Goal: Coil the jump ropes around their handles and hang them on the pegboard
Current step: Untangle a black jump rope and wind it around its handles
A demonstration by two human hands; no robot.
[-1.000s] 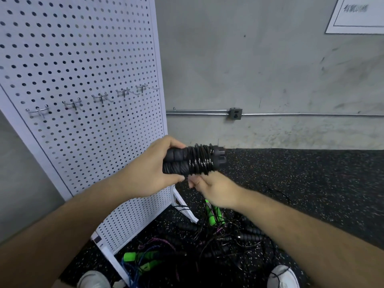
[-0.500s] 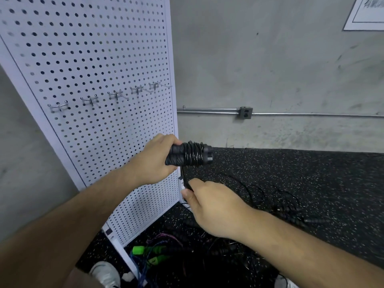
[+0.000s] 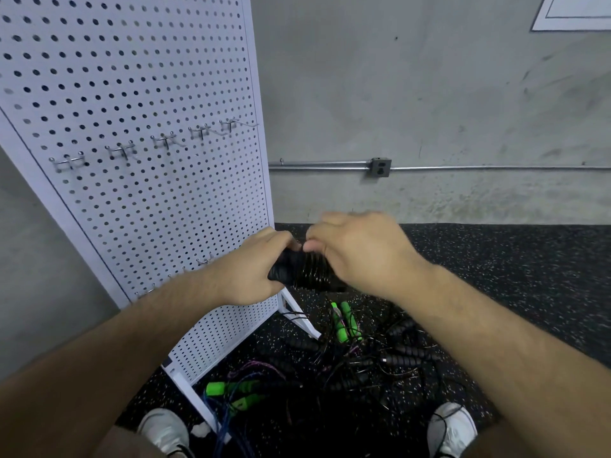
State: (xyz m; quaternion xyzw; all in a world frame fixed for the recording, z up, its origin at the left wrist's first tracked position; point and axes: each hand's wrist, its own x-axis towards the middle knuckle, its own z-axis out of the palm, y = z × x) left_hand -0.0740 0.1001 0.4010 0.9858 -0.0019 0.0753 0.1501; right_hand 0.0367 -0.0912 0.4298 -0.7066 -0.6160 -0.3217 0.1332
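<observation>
My left hand [image 3: 254, 269] grips the two black handles of a jump rope [image 3: 304, 271], held side by side at waist height with black cord wound round them. Over the top of the handles arches my right hand [image 3: 357, 251], fingers curled and pinching the cord against the coil. The white pegboard [image 3: 139, 94] stands to the left with a row of bare metal hooks [image 3: 165, 140] across its middle. On the floor below lies a tangle of other jump ropes [image 3: 347, 361], black-handled and green-handled [image 3: 345, 320].
The pegboard's white foot [image 3: 297, 312] juts onto the speckled black rubber floor [image 3: 496, 276] beside the tangle. My shoes [image 3: 162, 431] flank the pile. A concrete wall with a conduit and outlet box [image 3: 380, 167] runs behind. A lower row of hooks [image 3: 205, 261] shows beside my left wrist.
My right hand has swung from below the handles up over their top, carrying the cord round. The loose cord that trailed down is now taken up in the coil.
</observation>
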